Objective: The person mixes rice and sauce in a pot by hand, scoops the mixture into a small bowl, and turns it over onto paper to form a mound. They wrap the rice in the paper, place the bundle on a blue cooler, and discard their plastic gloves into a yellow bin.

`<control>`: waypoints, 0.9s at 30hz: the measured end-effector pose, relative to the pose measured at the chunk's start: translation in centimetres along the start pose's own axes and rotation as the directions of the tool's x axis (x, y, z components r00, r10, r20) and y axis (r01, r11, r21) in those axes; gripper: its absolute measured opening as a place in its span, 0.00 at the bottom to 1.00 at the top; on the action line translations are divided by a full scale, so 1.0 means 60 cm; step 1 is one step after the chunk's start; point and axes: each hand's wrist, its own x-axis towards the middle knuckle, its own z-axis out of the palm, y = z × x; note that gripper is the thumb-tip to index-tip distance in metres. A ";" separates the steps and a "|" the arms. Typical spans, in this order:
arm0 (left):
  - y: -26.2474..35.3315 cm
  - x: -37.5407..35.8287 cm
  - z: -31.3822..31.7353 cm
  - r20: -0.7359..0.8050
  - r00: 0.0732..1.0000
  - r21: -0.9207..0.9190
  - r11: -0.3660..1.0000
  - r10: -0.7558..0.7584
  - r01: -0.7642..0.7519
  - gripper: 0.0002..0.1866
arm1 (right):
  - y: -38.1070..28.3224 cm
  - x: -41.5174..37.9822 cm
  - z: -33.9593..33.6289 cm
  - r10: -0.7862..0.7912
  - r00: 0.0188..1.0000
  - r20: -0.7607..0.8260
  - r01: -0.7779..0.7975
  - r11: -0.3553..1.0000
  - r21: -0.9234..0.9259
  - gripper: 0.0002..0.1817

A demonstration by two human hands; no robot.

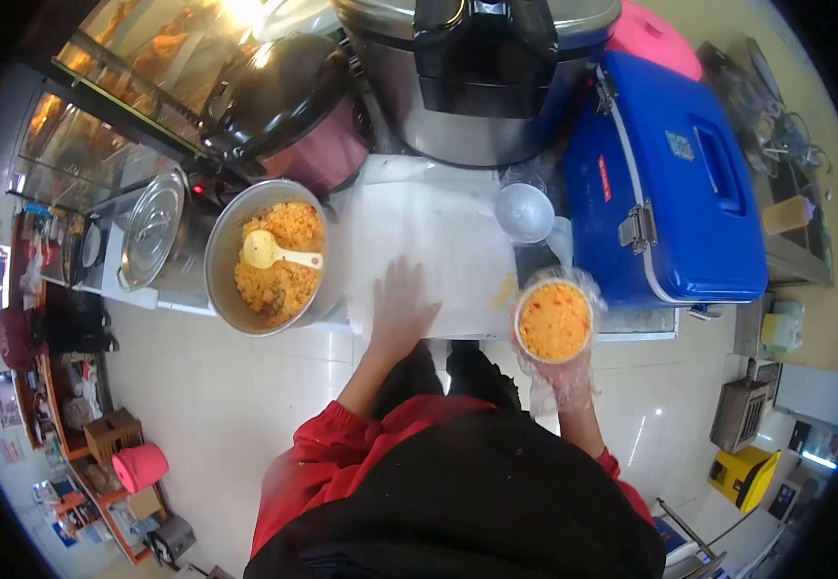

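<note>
My left hand (pixel 404 307) rests with fingers spread on the white paper sheet (pixel 419 212) covering the counter. In my right hand (pixel 565 372), which wears a clear plastic glove, is a round cup of orange rice (pixel 554 321) with red bits, filled near its rim. Left of the paper stands a metal pot (pixel 218 261) of similar orange rice. A pale rice paddle (pixel 262 251) lies on the rice in that pot. At the paper's right back edge sits a translucent plastic bowl (pixel 524 212), with clear plastic behind it.
A large steel cooker (pixel 477 130) stands at the back, beside a pink rice cooker (pixel 317 154) with a dark lid. On the right is a blue cooler box (pixel 670 183). A glass lid (pixel 153 232) leans at the left, near a heated display case (pixel 129 77).
</note>
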 end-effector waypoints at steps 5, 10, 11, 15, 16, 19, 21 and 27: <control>-0.012 -0.012 -0.005 0.028 1.000 -0.022 1.000 -0.012 0.012 0.37 | 0.037 0.200 0.027 0.054 0.995 0.082 -0.049 0.996 -0.071 0.27; -0.036 -0.012 -0.002 -0.013 1.000 -0.130 0.992 -0.003 0.002 0.38 | 0.003 0.315 0.019 -0.023 0.987 0.157 0.046 0.988 -0.149 0.26; -0.038 -0.012 -0.002 -0.017 1.000 -0.148 0.989 -0.002 0.000 0.38 | -0.016 0.318 0.025 -0.018 0.993 0.115 0.037 0.986 -0.162 0.25; -0.048 -0.005 -0.004 -0.016 1.000 -0.287 0.958 0.002 -0.006 0.40 | -0.024 0.288 0.066 -0.070 0.998 -0.002 0.067 0.967 -0.245 0.24; -0.053 -0.009 -0.002 -0.016 1.000 -0.339 0.941 -0.010 0.004 0.41 | -0.014 0.284 0.063 -0.189 0.981 0.034 0.183 0.864 -0.469 0.23; -0.056 -0.009 -0.008 -0.050 0.999 -0.377 0.926 -0.018 -0.003 0.53 | 0.048 0.258 0.086 -0.448 0.772 0.451 0.525 0.047 -0.850 0.22; -0.058 -0.009 -0.005 -0.098 0.995 -0.383 0.923 -0.015 -0.024 0.58 | 0.124 0.232 0.110 -0.291 0.587 0.756 0.482 -0.625 -0.614 0.22; -0.064 -0.014 -0.002 -0.086 0.996 -0.398 0.917 -0.034 -0.003 0.62 | 0.183 0.240 0.068 -0.099 0.639 0.763 0.367 -0.833 -0.414 0.23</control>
